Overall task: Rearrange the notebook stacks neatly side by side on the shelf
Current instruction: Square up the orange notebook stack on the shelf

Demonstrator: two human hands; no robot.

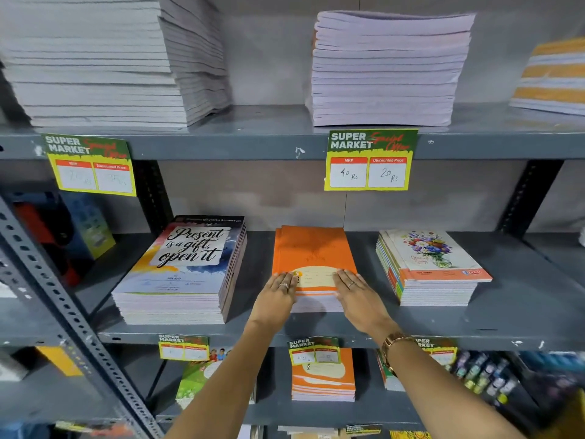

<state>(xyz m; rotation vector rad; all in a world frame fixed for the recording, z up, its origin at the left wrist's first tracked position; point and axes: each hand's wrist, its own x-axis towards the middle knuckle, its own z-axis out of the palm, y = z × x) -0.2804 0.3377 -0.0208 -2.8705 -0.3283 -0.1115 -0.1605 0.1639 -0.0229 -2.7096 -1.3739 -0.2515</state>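
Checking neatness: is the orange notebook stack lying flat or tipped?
Flat: the orange notebook stack lies cover-up on the shelf, left hand and right hand resting on it.

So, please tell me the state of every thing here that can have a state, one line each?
orange notebook stack: flat on the middle shelf, both hands on its front corners.
left hand: palm down on the near left corner.
right hand: palm down on the near right corner.
"Present is a gift" stack: flat, turned slightly askew.
floral notebook stack: flat, fanned unevenly, untouched.
price tag: hanging from the upper shelf edge.
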